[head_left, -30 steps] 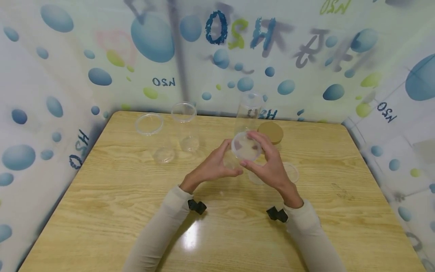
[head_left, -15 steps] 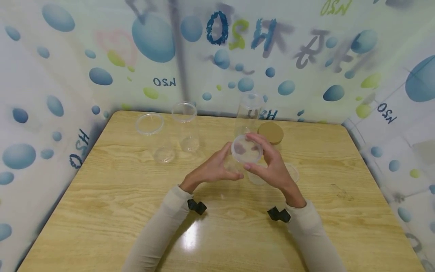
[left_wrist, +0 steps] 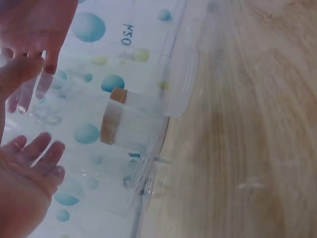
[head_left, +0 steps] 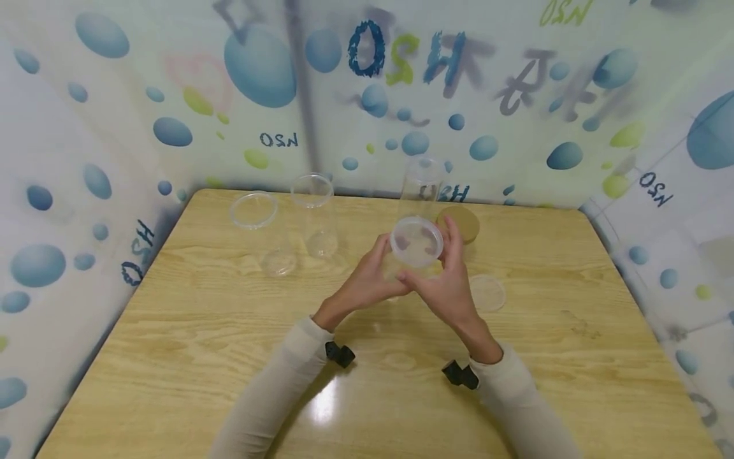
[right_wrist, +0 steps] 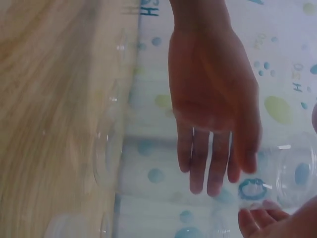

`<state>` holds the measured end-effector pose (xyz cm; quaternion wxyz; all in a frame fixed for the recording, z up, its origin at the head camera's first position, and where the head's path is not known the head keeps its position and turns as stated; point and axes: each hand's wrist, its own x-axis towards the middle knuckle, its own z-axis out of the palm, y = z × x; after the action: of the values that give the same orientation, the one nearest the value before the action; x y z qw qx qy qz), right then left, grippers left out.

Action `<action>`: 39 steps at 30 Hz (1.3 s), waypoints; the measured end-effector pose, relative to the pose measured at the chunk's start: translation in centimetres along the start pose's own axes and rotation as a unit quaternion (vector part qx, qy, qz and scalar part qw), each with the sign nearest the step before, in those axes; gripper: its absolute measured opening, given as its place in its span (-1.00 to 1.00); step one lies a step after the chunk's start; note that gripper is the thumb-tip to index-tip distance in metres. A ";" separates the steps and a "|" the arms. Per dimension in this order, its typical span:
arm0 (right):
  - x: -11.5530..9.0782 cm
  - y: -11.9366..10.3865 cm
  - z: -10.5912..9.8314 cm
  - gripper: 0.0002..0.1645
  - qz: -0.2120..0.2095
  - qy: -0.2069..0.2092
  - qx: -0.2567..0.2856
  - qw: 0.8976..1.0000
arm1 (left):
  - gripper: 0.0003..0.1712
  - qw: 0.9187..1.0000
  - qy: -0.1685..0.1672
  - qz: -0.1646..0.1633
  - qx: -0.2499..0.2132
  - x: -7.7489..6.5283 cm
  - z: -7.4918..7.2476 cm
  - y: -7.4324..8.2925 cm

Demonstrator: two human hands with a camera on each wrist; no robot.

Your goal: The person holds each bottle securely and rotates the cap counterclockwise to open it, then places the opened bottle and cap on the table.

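In the head view, a clear plastic jar topped by a whitish translucent lid (head_left: 417, 242) is held up over the table between both hands. My left hand (head_left: 369, 277) grips the jar's left side, with the thumb below and in front. My right hand (head_left: 450, 280) curls round its right side, the fingers behind and the thumb in front, below the lid. The jar's clear wall is hard to make out and partly hidden by the hands. In the left wrist view, fingers show through clear plastic at the left.
Two tall open clear cups, a wide one (head_left: 254, 210) and a narrower one (head_left: 312, 191), stand at the back left. Behind the hands is a tall clear container (head_left: 421, 185). Beside it is a brown lid (head_left: 460, 223), on a frosted container (left_wrist: 138, 124). A clear disc (head_left: 489, 293) lies right of my right hand.
My right hand has shifted from the lid's rim down to the jar's side. The jar and lid have risen slightly. My right forearm has moved a little left.
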<state>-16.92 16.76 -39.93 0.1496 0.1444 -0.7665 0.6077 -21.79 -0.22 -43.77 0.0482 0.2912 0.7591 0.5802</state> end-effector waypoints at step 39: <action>0.1 -0.8 -0.4 -0.03 0.024 0.012 0.008 1.000 | 0.05 0.999 -0.039 0.014 -0.020 0.1 0.4 0.2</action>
<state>-16.66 16.98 -39.11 0.1430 0.1193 -0.7630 0.6190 -21.62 0.16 -43.66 0.0757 0.3237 0.7405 0.5841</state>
